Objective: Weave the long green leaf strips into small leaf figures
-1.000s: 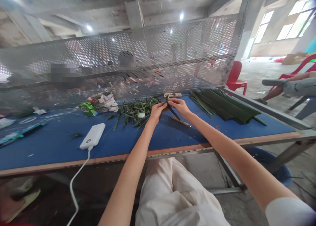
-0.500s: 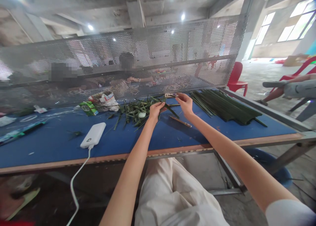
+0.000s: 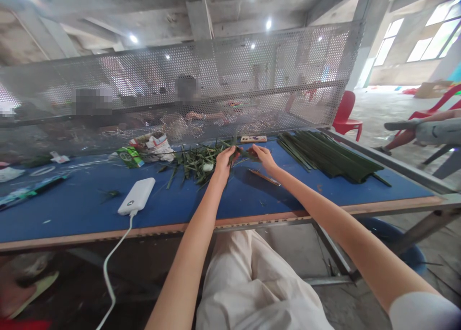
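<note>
- Now back in toward the left hand (image 3: 224,158) with the right hand (image 3: 264,156), closing up the wider spread of half a second ago and leaving only a short gap.
- Spanning that gap, a green leaf piece (image 3: 245,154), held over the blue tabletop (image 3: 180,207), just on the near side of a small pale box (image 3: 253,139).
- Gone from sight as well: the long tail slanting down to the right moments ago; pulled in or turned, can't tell which.
- Suggests, by the look of it, leaf being worked in mid-course, nothing finished.
- Pinching narrow on the left; narrow on the right too, closed on the leaf's other end, exact grip too blurred to read.
- On to textures: dull, ribbon-like scraps (image 3: 190,163) tangled beside the left hand, curling every which way, with a smooth pale lump (image 3: 208,167) among them.
- Beyond the right hand, long flat dark strips (image 3: 331,157), laid side by side, faintly ridged.
- Nearer, a slim brownish tool (image 3: 264,177), lying aslant, untouched.
- Farther left, a smooth white power bank (image 3: 137,195), round-cornered, trailing a cable (image 3: 107,272) off the near side.
</note>
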### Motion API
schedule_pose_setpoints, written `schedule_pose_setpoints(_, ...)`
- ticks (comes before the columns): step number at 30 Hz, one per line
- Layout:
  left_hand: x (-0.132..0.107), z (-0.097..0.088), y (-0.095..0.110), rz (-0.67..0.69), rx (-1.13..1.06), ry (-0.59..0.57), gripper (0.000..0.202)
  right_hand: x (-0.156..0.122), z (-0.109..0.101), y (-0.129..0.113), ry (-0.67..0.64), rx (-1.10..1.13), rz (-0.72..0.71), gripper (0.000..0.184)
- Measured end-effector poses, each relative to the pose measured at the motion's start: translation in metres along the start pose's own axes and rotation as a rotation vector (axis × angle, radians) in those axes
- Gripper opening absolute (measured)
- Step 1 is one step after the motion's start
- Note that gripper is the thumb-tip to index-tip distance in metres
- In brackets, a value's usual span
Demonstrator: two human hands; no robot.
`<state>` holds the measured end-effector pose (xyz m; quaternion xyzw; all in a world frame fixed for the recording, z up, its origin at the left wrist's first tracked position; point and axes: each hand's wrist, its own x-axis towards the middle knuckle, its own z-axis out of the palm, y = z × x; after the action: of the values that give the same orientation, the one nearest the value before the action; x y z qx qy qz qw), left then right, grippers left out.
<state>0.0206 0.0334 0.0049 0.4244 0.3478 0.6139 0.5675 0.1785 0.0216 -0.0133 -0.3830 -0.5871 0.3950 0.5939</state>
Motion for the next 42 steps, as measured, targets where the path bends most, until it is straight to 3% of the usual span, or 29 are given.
schedule_pose_setpoints(2, 0.002, -0.002, 0.003, -0.027, -0.133, 0.051, 0.007, -0.002, 0.001, 0.002, -0.088, -0.051, 0.058, 0.053)
schedule_pose_setpoints(5, 0.004, -0.003, 0.005, -0.063, -0.277, 0.124, 0.009, -0.007, 0.009, 0.003, -0.288, -0.178, -0.001, 0.054)
schedule_pose_setpoints(11, 0.002, 0.003, 0.004, -0.047, -0.278, 0.099, 0.011, -0.02, 0.031, 0.002, -0.457, -0.241, -0.129, 0.053)
schedule_pose_setpoints(21, -0.001, 0.005, -0.003, 0.014, -0.235, 0.094, 0.01, -0.027, 0.039, 0.005, -0.472, -0.201, -0.144, 0.044)
schedule_pose_setpoints(34, -0.001, 0.004, 0.001, -0.035, -0.332, 0.154, 0.018, -0.029, 0.039, 0.007, -0.582, -0.149, -0.109, 0.044)
schedule_pose_setpoints(42, 0.0, 0.004, 0.002, -0.066, -0.3, 0.157, 0.011, -0.028, 0.035, 0.004, -0.619, -0.174, -0.076, 0.046)
